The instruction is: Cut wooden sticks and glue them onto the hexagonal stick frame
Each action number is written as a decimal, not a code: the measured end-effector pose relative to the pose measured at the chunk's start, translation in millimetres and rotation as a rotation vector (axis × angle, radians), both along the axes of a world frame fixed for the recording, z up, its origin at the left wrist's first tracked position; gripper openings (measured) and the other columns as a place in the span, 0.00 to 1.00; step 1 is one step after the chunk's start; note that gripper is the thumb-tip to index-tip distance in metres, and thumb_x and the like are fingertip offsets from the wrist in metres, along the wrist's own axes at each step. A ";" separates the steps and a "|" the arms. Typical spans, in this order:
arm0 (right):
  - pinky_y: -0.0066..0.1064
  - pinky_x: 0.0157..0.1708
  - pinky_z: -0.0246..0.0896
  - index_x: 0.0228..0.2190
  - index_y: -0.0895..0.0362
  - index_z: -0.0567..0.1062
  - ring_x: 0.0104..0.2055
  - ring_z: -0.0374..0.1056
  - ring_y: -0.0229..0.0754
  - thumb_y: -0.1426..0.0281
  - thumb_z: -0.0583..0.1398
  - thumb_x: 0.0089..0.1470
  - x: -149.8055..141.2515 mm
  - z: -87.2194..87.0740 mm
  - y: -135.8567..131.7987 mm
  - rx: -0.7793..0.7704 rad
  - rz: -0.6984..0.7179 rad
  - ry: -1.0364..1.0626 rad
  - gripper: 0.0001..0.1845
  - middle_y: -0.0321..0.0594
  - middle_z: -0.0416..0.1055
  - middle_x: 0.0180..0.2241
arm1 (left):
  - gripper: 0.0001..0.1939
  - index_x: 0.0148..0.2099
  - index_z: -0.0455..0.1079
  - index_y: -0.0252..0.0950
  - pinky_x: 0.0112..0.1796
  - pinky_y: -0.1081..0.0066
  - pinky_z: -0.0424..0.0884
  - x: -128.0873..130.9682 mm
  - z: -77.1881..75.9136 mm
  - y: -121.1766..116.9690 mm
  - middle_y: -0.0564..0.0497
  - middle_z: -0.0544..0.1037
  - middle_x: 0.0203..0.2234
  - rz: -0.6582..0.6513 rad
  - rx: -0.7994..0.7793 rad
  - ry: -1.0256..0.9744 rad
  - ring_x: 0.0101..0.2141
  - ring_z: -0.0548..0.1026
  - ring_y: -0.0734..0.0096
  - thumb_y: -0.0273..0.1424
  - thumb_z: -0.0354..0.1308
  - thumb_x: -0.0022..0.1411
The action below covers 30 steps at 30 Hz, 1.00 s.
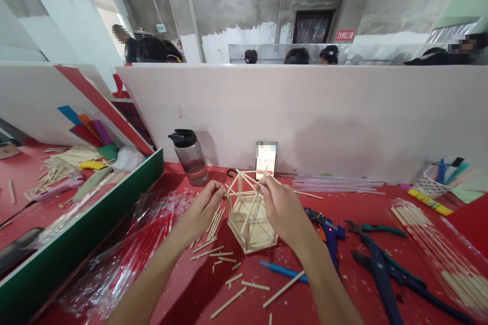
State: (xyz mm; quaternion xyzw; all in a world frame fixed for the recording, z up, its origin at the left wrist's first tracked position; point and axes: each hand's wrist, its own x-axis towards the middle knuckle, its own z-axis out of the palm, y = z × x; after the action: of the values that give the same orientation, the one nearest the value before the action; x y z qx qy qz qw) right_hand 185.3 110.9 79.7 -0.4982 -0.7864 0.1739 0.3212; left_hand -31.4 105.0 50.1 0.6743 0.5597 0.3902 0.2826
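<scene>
A small hexagonal model of thin wooden sticks (251, 221) stands on the red table (343, 274), with a woven base and slanted sticks rising to a frame on top. My left hand (204, 208) pinches a stick at the upper left edge of the frame, fingers closed. My right hand (280, 208) pinches a stick at the upper right of the frame, fingers closed too. Loose cut sticks (224, 254) lie on the table in front of the model and under my left hand.
A blue glue gun (330, 233), pliers (375, 228) and dark cutters (385, 274) lie to the right, a blue pen (280, 270) in front. A phone (266, 159) and a bottle (189, 156) stand against the white divider. Plastic-wrapped stick bundles (446, 259) lie at both sides. People sit beyond the divider.
</scene>
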 end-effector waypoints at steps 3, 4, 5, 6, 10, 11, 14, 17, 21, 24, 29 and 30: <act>0.31 0.34 0.49 0.37 0.54 0.69 0.33 0.66 0.44 0.72 0.48 0.66 -0.3 -0.1 -0.5 0.008 0.001 -0.008 0.11 0.37 0.73 0.30 | 0.13 0.37 0.56 0.42 0.46 0.65 0.68 -7.8 8.9 -0.8 0.53 0.75 0.31 0.063 0.007 -0.071 0.37 0.74 0.65 0.41 0.39 0.71; 0.31 0.34 0.49 0.37 0.54 0.69 0.33 0.67 0.44 0.72 0.48 0.67 -0.2 -0.4 -0.6 0.007 0.005 -0.005 0.11 0.38 0.73 0.30 | 0.12 0.37 0.56 0.42 0.48 0.64 0.68 -12.3 13.2 -1.3 0.52 0.77 0.32 0.090 0.005 -0.061 0.39 0.75 0.64 0.41 0.39 0.71; 0.31 0.34 0.50 0.37 0.54 0.69 0.33 0.67 0.44 0.72 0.48 0.67 -0.1 -0.7 -0.7 0.004 0.008 0.000 0.11 0.38 0.73 0.30 | 0.12 0.37 0.57 0.42 0.49 0.64 0.67 -17.5 17.8 -1.8 0.52 0.78 0.33 0.116 -0.001 -0.019 0.40 0.76 0.64 0.41 0.39 0.71; 0.31 0.34 0.50 0.37 0.54 0.69 0.33 0.67 0.44 0.72 0.48 0.67 0.1 -0.8 -0.8 0.001 0.013 0.005 0.11 0.38 0.73 0.31 | 0.12 0.37 0.58 0.42 0.48 0.64 0.68 -23.1 22.2 -2.4 0.51 0.79 0.34 0.146 -0.006 0.052 0.40 0.76 0.63 0.41 0.40 0.71; 0.31 0.33 0.50 0.36 0.54 0.69 0.31 0.67 0.43 0.71 0.47 0.67 1.0 0.1 -1.1 -0.015 0.025 0.002 0.12 0.37 0.73 0.30 | 0.12 0.36 0.60 0.42 0.36 0.67 0.68 -40.9 34.2 -4.5 0.51 0.79 0.32 0.295 -0.042 0.468 0.34 0.78 0.61 0.38 0.39 0.69; 0.31 0.33 0.50 0.37 0.54 0.69 0.31 0.67 0.43 0.71 0.47 0.67 1.3 0.5 -1.1 -0.018 0.026 0.000 0.12 0.37 0.73 0.30 | 0.12 0.35 0.60 0.42 0.34 0.67 0.67 -42.8 35.8 -5.2 0.50 0.79 0.31 0.321 -0.060 0.578 0.33 0.78 0.60 0.36 0.39 0.69; 0.30 0.34 0.50 0.37 0.54 0.69 0.32 0.68 0.42 0.72 0.48 0.67 2.0 1.0 -0.9 -0.013 0.033 0.004 0.12 0.37 0.74 0.31 | 0.14 0.32 0.63 0.41 0.29 0.66 0.64 -43.9 38.0 -7.8 0.46 0.79 0.30 0.333 -0.125 0.844 0.31 0.78 0.56 0.34 0.41 0.68; 0.31 0.35 0.50 0.36 0.54 0.69 0.33 0.68 0.43 0.72 0.48 0.67 2.5 0.7 -0.6 -0.014 0.036 -0.001 0.11 0.37 0.74 0.31 | 0.12 0.33 0.68 0.39 0.29 0.66 0.65 -44.5 36.8 -10.2 0.44 0.80 0.33 0.288 -0.087 0.943 0.33 0.79 0.54 0.26 0.44 0.64; 0.31 0.34 0.50 0.37 0.54 0.69 0.34 0.68 0.43 0.71 0.48 0.68 3.0 1.6 -1.5 -0.032 0.036 -0.006 0.11 0.38 0.74 0.32 | 0.18 0.39 0.72 0.39 0.33 0.65 0.67 -49.2 32.3 -9.8 0.45 0.81 0.38 0.238 0.029 0.958 0.43 0.78 0.52 0.17 0.46 0.53; 0.31 0.34 0.50 0.38 0.53 0.69 0.33 0.67 0.43 0.71 0.47 0.68 3.4 3.0 -2.8 -0.031 0.033 -0.016 0.11 0.37 0.73 0.31 | 0.17 0.42 0.70 0.39 0.36 0.65 0.68 -51.1 30.4 -6.5 0.46 0.81 0.40 0.205 -0.016 0.897 0.42 0.79 0.55 0.19 0.46 0.57; 0.31 0.34 0.51 0.40 0.53 0.70 0.33 0.68 0.44 0.70 0.47 0.68 5.8 3.4 -3.6 -0.019 0.022 0.007 0.12 0.38 0.74 0.31 | 0.13 0.45 0.68 0.38 0.34 0.64 0.68 -47.5 31.9 -1.6 0.45 0.83 0.36 0.204 -0.188 0.847 0.37 0.81 0.53 0.28 0.44 0.65; 0.31 0.35 0.52 0.40 0.53 0.70 0.34 0.68 0.44 0.70 0.47 0.68 6.8 3.3 -3.4 -0.010 0.023 0.026 0.12 0.38 0.74 0.32 | 0.12 0.44 0.68 0.38 0.34 0.64 0.68 -46.8 32.2 -1.0 0.45 0.83 0.36 0.212 -0.213 0.845 0.37 0.81 0.52 0.29 0.44 0.66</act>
State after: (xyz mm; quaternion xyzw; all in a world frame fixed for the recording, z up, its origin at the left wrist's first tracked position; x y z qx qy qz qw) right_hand 192.1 107.5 83.0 -0.4887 -0.7869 0.1880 0.3266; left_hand -78.1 104.0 82.4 0.6807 0.7289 0.0475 0.0554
